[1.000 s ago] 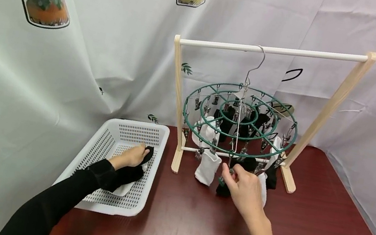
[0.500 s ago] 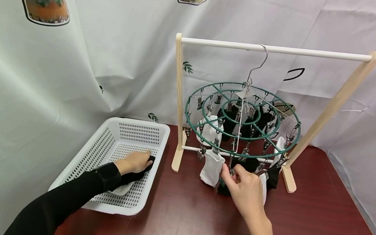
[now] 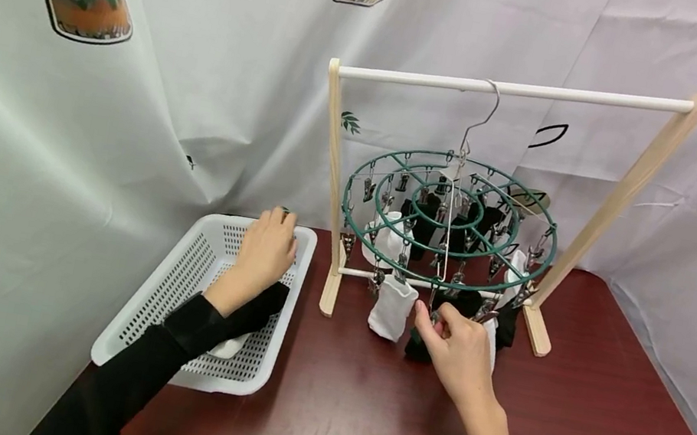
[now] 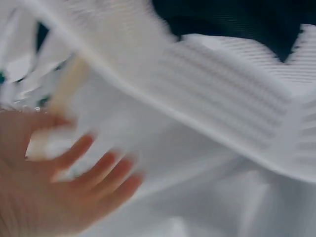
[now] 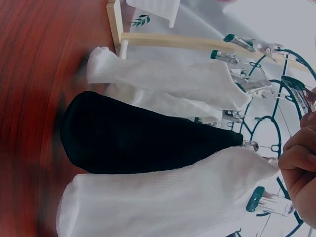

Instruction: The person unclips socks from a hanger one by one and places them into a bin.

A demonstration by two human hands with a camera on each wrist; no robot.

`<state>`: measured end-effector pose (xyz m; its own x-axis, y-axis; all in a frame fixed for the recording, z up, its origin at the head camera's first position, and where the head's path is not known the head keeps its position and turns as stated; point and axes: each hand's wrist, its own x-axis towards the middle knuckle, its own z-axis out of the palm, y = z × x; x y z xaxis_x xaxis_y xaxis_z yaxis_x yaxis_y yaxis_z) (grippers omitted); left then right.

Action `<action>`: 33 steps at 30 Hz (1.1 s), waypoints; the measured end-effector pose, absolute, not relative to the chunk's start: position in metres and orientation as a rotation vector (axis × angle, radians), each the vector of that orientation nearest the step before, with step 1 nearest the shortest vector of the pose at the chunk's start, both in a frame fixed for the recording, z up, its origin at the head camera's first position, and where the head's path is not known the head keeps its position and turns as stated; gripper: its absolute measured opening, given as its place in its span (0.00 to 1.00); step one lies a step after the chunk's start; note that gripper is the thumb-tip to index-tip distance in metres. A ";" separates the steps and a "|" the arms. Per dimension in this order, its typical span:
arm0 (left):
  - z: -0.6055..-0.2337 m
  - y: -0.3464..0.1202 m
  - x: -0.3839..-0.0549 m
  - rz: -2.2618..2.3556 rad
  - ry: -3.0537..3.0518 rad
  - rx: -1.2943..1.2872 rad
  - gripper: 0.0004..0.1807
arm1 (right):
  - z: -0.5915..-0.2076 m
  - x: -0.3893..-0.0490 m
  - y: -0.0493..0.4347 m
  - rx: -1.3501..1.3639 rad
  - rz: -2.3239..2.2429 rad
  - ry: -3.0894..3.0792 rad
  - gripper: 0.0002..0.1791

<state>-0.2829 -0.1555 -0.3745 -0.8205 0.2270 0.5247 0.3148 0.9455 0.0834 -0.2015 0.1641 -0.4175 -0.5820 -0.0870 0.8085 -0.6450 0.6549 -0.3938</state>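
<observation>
My left hand (image 3: pixel 266 246) is above the back of the white plastic basket (image 3: pixel 281 338), its fingers loosely extended; the left wrist view shows the same hand (image 4: pixel 74 187), blurred, holding nothing. A black sock (image 3: pixel 268 304) lies in the basket with a white sock (image 3: pixel 230 346) partly under it. On the right, my right hand (image 3: pixel 457 353) pinches a metal clip (image 5: pixel 298 91) with green tips at the front of the green round hanger (image 3: pixel 384 255). A white sock (image 3: pixel 391 309) hangs just left of that hand. Beneath the hand in the right wrist view hangs a black sock (image 5: pixel 148 138).
A wooden stand (image 3: pixel 643 172) with a white bar (image 3: pixel 414 81) carries the hanger. Several white and black socks and several clips hang from its rings. The dark red table (image 3: pixel 349 412) lies below, and a pale printed cloth (image 3: pixel 223 55) stands behind.
My left hand has left the black sock in the basket and risen towards the basket's back edge. The right hand stays at the clip, and the hanger has shifted slightly.
</observation>
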 end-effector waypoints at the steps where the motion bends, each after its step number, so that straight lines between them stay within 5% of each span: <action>1: -0.370 -0.146 -0.280 -0.285 -2.415 -0.471 0.12 | -0.418 -0.201 0.164 0.563 0.883 -2.069 0.24; 9: -0.361 -0.071 -0.268 -0.266 -1.777 -1.094 0.14 | -0.418 -0.200 0.163 0.546 0.897 -2.095 0.24; 16: -0.367 -0.049 -0.273 -0.164 -1.872 -1.147 0.26 | -0.419 -0.198 0.167 0.536 0.913 -2.134 0.24; 23: -0.371 -0.047 -0.275 -0.253 -1.919 -1.181 0.25 | -0.422 -0.196 0.169 0.493 0.948 -2.213 0.16; 33: -0.374 -0.044 -0.274 -0.343 -1.924 -1.201 0.22 | -0.421 -0.212 0.175 0.419 1.072 -2.212 0.17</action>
<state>-0.2739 -0.0443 -0.3735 -0.2065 0.6177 0.7588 0.8416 0.5077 -0.1842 -0.2125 0.1753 -0.4212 -0.7465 -0.0089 0.6653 -0.5276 0.6173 -0.5837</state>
